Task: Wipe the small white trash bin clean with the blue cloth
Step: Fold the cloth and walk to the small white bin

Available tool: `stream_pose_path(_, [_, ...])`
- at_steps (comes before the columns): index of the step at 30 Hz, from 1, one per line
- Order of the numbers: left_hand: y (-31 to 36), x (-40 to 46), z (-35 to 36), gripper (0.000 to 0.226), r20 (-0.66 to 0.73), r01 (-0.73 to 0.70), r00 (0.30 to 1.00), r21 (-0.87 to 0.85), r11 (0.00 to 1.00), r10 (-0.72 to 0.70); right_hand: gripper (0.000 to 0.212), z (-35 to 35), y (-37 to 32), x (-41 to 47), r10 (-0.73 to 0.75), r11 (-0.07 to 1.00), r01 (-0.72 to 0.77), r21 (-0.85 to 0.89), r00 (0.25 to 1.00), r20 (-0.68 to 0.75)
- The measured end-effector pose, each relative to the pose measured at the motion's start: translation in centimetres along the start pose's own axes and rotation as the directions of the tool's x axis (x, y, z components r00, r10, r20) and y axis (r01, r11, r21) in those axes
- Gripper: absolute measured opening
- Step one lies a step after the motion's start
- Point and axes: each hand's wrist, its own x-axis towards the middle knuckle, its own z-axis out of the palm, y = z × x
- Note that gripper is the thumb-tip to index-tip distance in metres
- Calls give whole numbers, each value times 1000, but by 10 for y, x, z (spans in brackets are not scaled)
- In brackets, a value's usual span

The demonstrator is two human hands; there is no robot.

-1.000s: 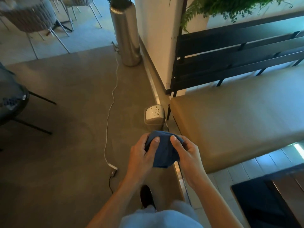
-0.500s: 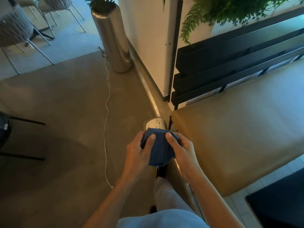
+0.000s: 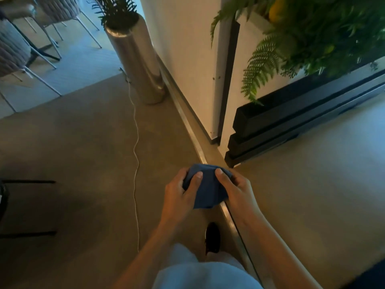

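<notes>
A bunched blue cloth is held in front of me, low in the middle of the view, over the floor beside the bench. My left hand grips its left side with the thumb on top. My right hand grips its right side the same way. The small white trash bin is hidden; no part of it shows behind the cloth and hands.
A tan cushioned bench with a black slatted back fills the right. A white wall corner and tall steel planter stand ahead. A white cable runs along the brown floor. Chairs at far left; my shoe below.
I have stepped forward: the wall, planter and bench have come closer. The white bin, visible just beyond the cloth before, is now covered by my hands and the cloth.
</notes>
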Motion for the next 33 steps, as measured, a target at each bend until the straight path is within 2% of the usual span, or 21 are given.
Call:
stream_pose_path(4, [4, 43, 0, 14, 84, -13, 996, 6, 1000, 13, 37, 3, -9, 28, 16, 1000, -15, 9, 998, -57])
stream_pose_path(8, [8, 86, -2, 13, 195, -25, 980, -9, 1000, 26, 19, 10, -17, 52, 21, 997, -10, 82, 990, -138])
stream_pose_path(13, [10, 137, -12, 7, 331, -84, 941, 21, 996, 72, 20, 35, -23, 78, 67, 985, -13, 173, 949, -309])
stream_pose_path(18, [10, 180, -26, 6, 499, -120, 861, 13, 993, 97, 24, 70, -28, 94, 95, 956, 52, 288, 874, -476])
stream_pose_path(22, [14, 200, -33, 4, 612, -167, 780, 5, 986, 129, 18, 91, -29, 95, 104, 933, 126, 336, 800, -591])
stream_pose_path(26, [7, 203, -38, 7, 674, -177, 726, -10, 984, 137, 21, 107, -25, 83, 123, 918, 166, 361, 745, -655])
stream_pose_path(33, [-5, 176, -53, 32, 760, -175, 635, -35, 984, 140, 20, 131, -6, 44, 117, 907, 232, 351, 662, -740])
